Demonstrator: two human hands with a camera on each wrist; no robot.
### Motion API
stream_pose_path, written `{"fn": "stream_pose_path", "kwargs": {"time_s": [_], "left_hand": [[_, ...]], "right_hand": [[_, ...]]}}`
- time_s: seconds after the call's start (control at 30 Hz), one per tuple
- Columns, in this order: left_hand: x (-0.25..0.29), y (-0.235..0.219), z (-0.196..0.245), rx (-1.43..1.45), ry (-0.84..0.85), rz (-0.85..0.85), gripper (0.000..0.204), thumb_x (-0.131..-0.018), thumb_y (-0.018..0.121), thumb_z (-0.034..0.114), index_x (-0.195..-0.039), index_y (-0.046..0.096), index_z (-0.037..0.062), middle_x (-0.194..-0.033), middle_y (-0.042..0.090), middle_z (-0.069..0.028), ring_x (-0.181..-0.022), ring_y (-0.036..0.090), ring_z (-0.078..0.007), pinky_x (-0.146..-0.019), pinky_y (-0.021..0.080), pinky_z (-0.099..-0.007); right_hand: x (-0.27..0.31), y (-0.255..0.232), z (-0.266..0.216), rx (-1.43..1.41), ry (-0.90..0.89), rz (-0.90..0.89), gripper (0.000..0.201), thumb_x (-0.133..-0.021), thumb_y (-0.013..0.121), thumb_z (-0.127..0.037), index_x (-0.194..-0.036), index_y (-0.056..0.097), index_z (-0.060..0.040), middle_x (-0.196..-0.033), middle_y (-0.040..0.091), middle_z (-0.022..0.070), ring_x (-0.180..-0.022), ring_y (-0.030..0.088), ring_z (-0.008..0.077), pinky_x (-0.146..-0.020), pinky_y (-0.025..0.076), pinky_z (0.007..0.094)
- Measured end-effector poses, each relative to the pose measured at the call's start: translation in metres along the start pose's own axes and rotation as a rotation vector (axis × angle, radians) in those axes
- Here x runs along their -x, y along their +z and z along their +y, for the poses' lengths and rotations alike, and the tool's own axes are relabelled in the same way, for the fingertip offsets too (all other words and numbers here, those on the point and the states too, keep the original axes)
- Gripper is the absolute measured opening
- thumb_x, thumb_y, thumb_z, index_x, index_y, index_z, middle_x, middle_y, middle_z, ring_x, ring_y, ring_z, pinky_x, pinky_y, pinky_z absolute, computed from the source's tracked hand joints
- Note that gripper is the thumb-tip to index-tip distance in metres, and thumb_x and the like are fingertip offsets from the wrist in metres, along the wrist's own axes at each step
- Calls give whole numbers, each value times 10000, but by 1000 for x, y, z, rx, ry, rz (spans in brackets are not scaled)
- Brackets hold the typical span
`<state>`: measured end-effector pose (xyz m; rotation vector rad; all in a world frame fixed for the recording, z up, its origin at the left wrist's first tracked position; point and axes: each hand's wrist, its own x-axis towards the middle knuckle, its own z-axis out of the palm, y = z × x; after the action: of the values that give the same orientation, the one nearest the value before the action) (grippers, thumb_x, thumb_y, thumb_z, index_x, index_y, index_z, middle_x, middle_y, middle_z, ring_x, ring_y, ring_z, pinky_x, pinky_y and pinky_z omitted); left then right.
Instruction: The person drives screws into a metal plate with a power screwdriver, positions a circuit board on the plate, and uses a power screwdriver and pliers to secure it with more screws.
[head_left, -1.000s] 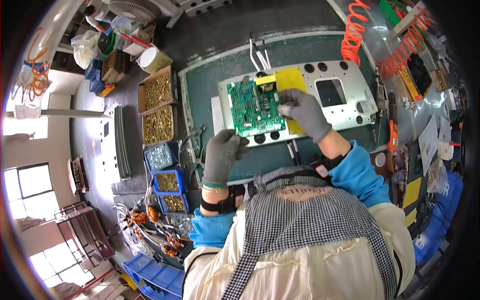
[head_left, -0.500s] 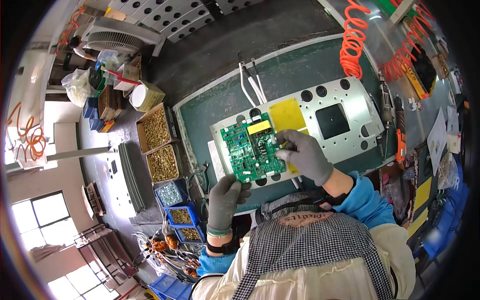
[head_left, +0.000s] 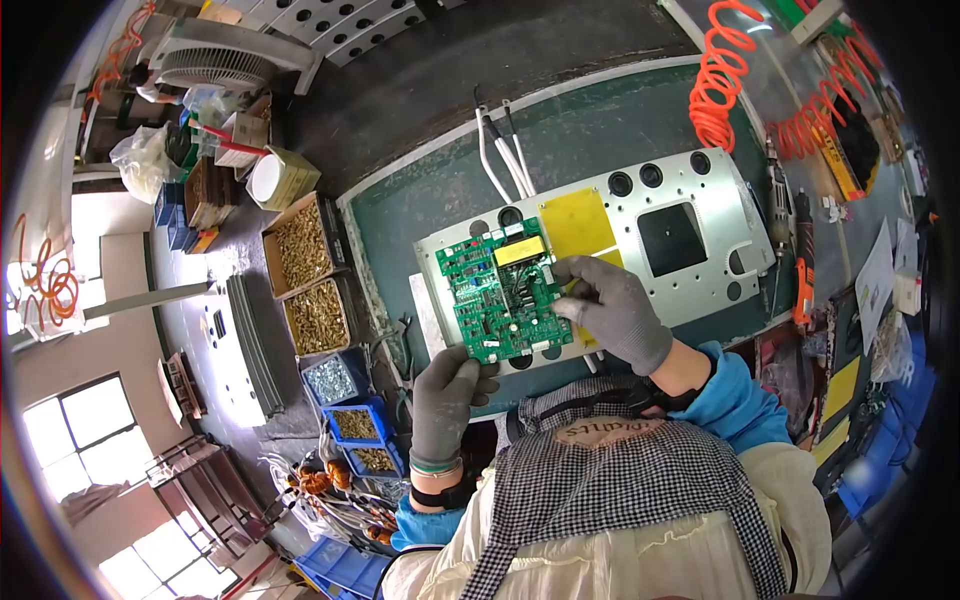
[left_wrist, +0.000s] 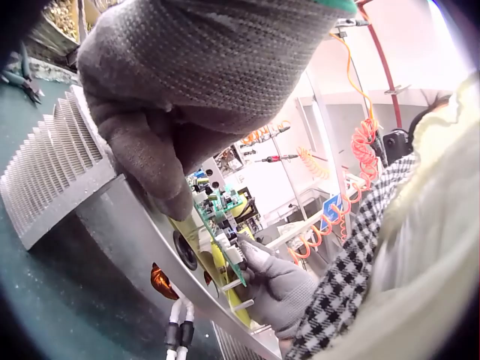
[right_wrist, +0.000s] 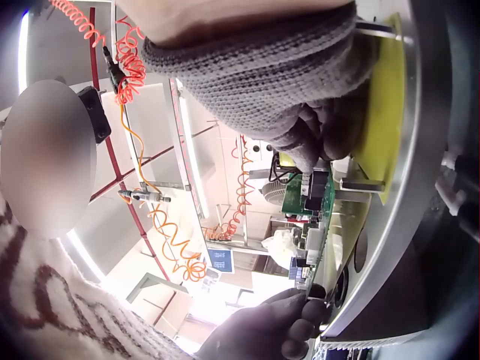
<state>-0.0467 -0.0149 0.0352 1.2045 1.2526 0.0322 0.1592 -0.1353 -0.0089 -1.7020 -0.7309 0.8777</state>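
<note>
A green circuit board (head_left: 505,300) with a yellow-topped component lies flat over the left part of a silver metal panel (head_left: 705,290). At its near left corner, my gloved left hand (head_left: 445,400) pinches the edge between thumb and fingers. My gloved right hand (head_left: 620,315) grips the right edge, thumb and fingertips bent over it. Metal standoffs (left_wrist: 241,305) show beneath the board in the left wrist view. Beside the board, a yellow sheet (head_left: 575,225) covers part of the panel. A finned heat sink (left_wrist: 56,169) hangs under the panel's end.
White cables (head_left: 510,160) stick out past the panel's far side. Boxes of brass fasteners (head_left: 300,245) and blue bins (head_left: 355,425) line the left, with pliers (head_left: 400,345) nearby. To the right lie an orange-handled tool (head_left: 803,280) and a coiled red hose (head_left: 720,85).
The head view has tilted, so panel, board and hands appear lower and larger than a second ago. My left fingers have come in onto the board's near corner; the right hand keeps its grip.
</note>
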Motion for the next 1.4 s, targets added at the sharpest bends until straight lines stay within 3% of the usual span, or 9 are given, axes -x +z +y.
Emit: {"fn": "stream_pose_path", "kwargs": {"time_s": [0.4,0.53,0.77,0.83,1.03,1.1,1.17,1.27,1.4], "left_hand": [[-3,-7,-13,40,86,-46,290,-963,499,113,-1183,580,-59,-949,713,-117,-755,671,-135,-626,512,-237],[-5,-8,-16,108,66,-54,226,-949,518,121,-1058,614,-53,-882,693,-102,-725,660,-134,-616,516,-247],[-5,-15,-35,68,306,-39,306,-917,553,137,-1141,605,-64,-813,694,-95,-700,677,-153,-608,538,-279],[17,-22,-27,-36,321,31,353,-916,582,165,-1193,596,-53,-821,690,-90,-715,679,-150,-632,544,-276],[56,-107,-88,255,284,292,388,-913,614,225,-1223,607,-7,-901,694,-83,-726,638,-111,-687,519,-260],[69,-135,-126,-45,274,680,369,-868,639,171,-1173,616,-36,-827,668,-100,-705,642,-157,-674,521,-271],[65,-174,-180,-138,89,908,347,-866,639,184,-1142,639,-27,-832,666,-95,-728,626,-161,-687,504,-280],[38,-216,-240,253,338,896,298,-790,714,165,-1031,649,2,-831,663,-119,-730,617,-206,-709,500,-323],[9,-228,-207,-245,249,931,329,-760,725,182,-1041,648,31,-965,690,-214,-896,681,-341,-793,527,-398]], "right_hand": [[-1,2,10,-1,-12,-13,372,-804,707,-39,-1163,628,16,-924,691,99,-793,664,144,-763,544,275],[0,2,6,1,-23,-18,367,-814,655,-50,-1167,611,38,-962,677,94,-826,645,147,-746,527,270],[-5,-6,21,-130,7,-44,395,-840,641,-30,-1227,585,28,-1119,648,108,-887,630,149,-760,520,269],[-3,-23,25,-23,-18,-56,394,-902,579,-97,-1284,563,-1,-1190,618,82,-879,605,134,-747,501,258],[5,-91,1,12,22,139,305,-948,543,-118,-1236,596,-34,-989,584,5,-805,540,66,-688,447,223],[1,-126,17,-112,-29,97,306,-943,550,-86,-1234,595,-5,-1071,629,46,-838,560,80,-753,467,229],[-6,-141,34,-145,-90,116,316,-957,553,-99,-1252,579,12,-1117,624,63,-860,558,94,-765,476,242],[-4,-143,31,-155,-114,166,321,-961,565,-129,-1248,583,14,-1141,619,78,-869,560,97,-761,483,248],[-4,-118,4,-107,-66,71,330,-948,603,-193,-1233,608,-27,-1136,631,63,-879,578,93,-747,485,236]]}}
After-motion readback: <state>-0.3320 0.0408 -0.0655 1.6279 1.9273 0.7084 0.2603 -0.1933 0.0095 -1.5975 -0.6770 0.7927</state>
